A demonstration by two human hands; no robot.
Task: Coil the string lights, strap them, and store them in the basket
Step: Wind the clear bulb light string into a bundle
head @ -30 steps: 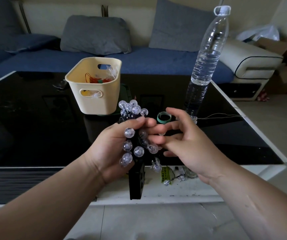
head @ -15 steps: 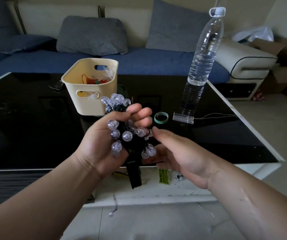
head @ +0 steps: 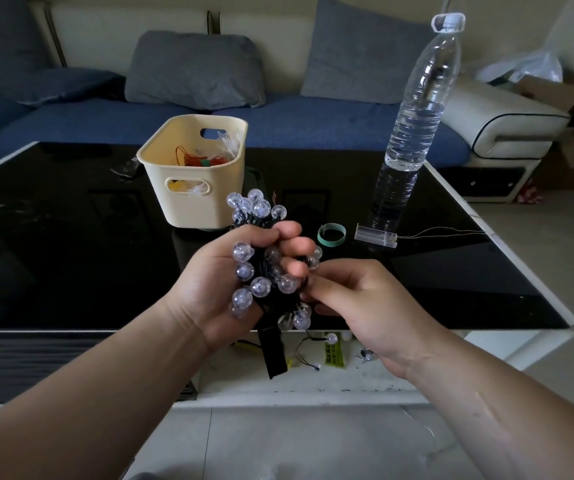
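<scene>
Your right hand has closed in from below, pinching the black-wired bundle of clear globe string lights; your left hand grips it.

There are two hands, the left hand and the right hand, near the middle. They hold one bunch of string lights. Its round bulbs are too crowded to count. One black box hangs under the bunch. On the one black table stand one cream basket, far and a bit left, and one tall water bottle, far right. Between them lie one green ring and one clear little box. Far back sit two grey cushions, a left cushion and a right cushion. One yellow tag lies near, under the table top.
</scene>
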